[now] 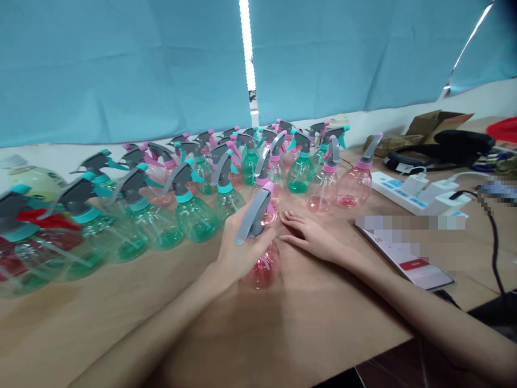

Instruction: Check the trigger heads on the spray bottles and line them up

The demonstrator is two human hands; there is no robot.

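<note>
My left hand (242,242) is wrapped round the neck of a pink spray bottle (262,272), just under its grey and pink trigger head. The bottle stands upright near the middle of the table, and its see-through body shows below my fingers. Beside it, my right hand (309,237) lies flat on the wood with fingers stretched out, holding nothing. Behind both hands stand many more spray bottles: green ones such as this green spray bottle (197,218) to the left, and pink ones such as this pink spray bottle (353,183) to the right.
A phone (407,258) lies on the table (226,334) right of my right arm. Behind it sits a white power strip (404,194) with plugs and cables. Black headphones (440,151) and an open cardboard box (438,123) are farther back. A blue curtain (141,64) hangs behind.
</note>
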